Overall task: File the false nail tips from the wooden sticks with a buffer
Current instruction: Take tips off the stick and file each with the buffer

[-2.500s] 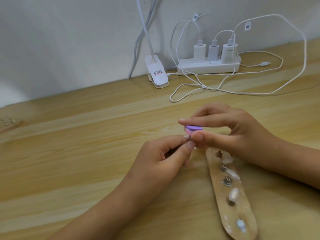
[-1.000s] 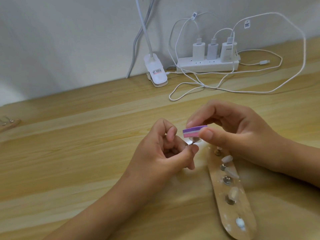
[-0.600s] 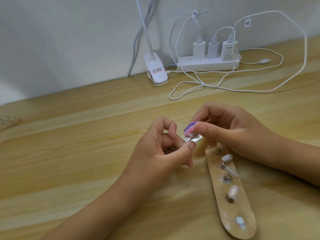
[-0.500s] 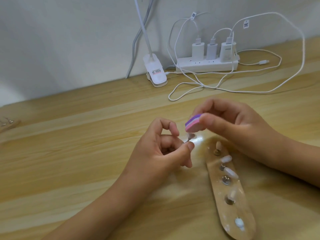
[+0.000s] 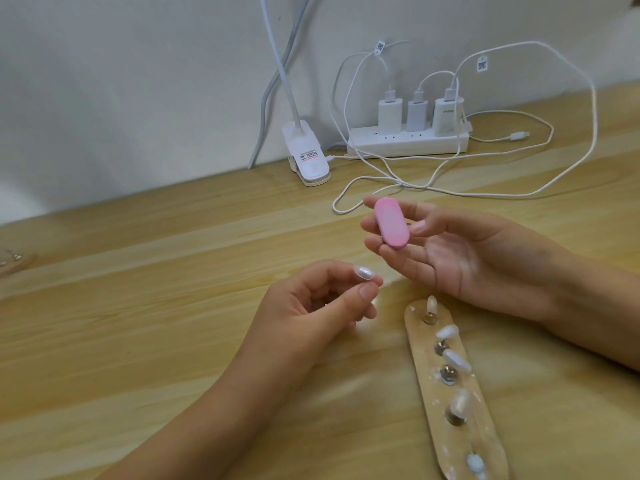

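As left hand (image 5: 304, 308) pinches nail tip (image 5: 363, 273) — right hand (image 5: 460, 259) holds buffer (image 5: 391, 225).

Soft, even light falls on my table (image 5: 138, 323), with faint shadows and a pale glare patch beside my left hand (image 5: 311, 317). The nail tips (image 5: 456, 360) at lower right look smeared.

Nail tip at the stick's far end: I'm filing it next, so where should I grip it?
Probably pinch its two side edges low, by the brass stud, coming from above: that nail tip stands upright at the wooden stick's far end, its neighbour on the near side only.
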The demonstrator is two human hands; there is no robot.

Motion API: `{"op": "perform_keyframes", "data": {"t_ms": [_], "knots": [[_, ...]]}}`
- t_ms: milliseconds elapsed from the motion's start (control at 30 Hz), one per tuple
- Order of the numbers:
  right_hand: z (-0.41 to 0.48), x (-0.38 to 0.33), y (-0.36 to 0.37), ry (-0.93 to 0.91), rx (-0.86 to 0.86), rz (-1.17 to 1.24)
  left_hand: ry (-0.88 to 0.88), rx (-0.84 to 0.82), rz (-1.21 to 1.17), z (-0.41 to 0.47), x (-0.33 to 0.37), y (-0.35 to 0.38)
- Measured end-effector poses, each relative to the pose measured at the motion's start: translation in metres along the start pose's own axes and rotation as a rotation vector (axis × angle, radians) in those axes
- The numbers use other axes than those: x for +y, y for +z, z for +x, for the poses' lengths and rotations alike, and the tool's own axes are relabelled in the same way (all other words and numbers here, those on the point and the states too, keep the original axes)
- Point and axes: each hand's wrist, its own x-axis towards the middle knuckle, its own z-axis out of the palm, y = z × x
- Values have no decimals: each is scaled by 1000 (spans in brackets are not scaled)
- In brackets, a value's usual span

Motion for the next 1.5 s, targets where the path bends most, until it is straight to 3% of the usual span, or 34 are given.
{"op": "perform_keyframes", "data": {"t_ms": [133,367,667,1000,1167,1267,1400,1500], "knots": [[1,1,0,-55,29,-124,-9,29,1,0,-1,-2],[-1,11,1,-384,85,-493,-18,34,-15,1,-2,-1],[-7,18,10,-390,22,-700,-42,55,-63,2,-4,-1],[-11,26,14,-545,29,-1055,-23,64,10,0,-1,0],[-13,27,15,-689,0,-1360,2,35,66,0,-3,1],[-9,25,11,-628,45,-1231,-7,32,100,0,-5,0],[-10,31,14,-679,-47,-1206,22,32,135,0,-6,-1],[-8,27,11,-635,40,-1127,4,19,141,-1,-7,-2]]}}
